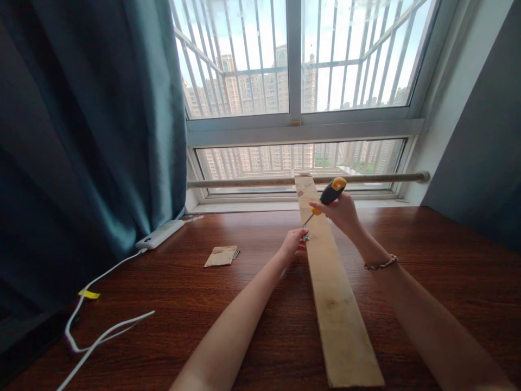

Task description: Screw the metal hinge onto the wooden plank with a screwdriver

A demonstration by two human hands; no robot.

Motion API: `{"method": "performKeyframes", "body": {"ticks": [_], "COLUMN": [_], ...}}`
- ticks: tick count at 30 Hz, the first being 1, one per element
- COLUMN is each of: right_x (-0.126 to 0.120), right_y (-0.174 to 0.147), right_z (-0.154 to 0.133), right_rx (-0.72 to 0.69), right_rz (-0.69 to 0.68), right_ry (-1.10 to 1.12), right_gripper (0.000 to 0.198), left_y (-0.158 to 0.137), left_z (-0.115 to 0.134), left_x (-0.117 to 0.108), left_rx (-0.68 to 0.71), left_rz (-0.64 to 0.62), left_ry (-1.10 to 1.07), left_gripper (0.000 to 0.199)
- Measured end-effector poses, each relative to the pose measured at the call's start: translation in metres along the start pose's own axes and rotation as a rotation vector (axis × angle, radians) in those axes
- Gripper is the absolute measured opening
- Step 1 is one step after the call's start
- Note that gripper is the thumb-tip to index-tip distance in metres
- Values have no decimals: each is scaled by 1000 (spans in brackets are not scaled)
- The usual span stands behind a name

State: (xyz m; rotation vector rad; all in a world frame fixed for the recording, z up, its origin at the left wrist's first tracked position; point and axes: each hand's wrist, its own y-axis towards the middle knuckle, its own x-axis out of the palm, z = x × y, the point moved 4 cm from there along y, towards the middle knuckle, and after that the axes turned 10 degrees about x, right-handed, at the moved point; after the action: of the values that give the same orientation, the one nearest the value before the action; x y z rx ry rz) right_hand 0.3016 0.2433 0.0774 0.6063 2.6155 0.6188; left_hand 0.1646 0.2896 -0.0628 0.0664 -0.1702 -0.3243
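Observation:
A long, pale wooden board (336, 296) runs away from me across the brown tabletop, its far end near the window rail. My right hand (340, 210) is closed around a screwdriver (332, 191) with a black and yellow handle, tilted so that its shaft points down and left. The tip meets a small metal fitting (306, 234) at the board's left edge; its exact kind is too small to tell. My left hand (293, 243) pinches this fitting against the board, fingertips close to the screwdriver tip. Some left fingers are hidden at the board's edge.
Left of the board lies a small piece of cardboard (220, 256) with thin metallic bits beside it. A white power strip (160, 233) and its cable (97, 279) lie near the dark curtain (93, 119). A horizontal rail (252, 182) crosses before the window.

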Motion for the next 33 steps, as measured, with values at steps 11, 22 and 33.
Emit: {"method": "performKeyframes", "body": {"ticks": [11, 22, 33], "right_x": [-27, -23, -21], "right_y": [0, -2, -4], "right_z": [-11, -11, -15], "right_rx": [-80, -85, -90], "right_rz": [260, 242, 201], "right_ry": [-141, -131, -112], "right_gripper": [32, 31, 31], "left_y": [5, 5, 5], "left_z": [-6, -8, -8], "left_x": [-3, -4, -4], "left_rx": [-13, -20, -25], "left_rz": [-15, -19, -20], "left_ry": [-10, -8, -17], "left_gripper": [29, 30, 30]}}
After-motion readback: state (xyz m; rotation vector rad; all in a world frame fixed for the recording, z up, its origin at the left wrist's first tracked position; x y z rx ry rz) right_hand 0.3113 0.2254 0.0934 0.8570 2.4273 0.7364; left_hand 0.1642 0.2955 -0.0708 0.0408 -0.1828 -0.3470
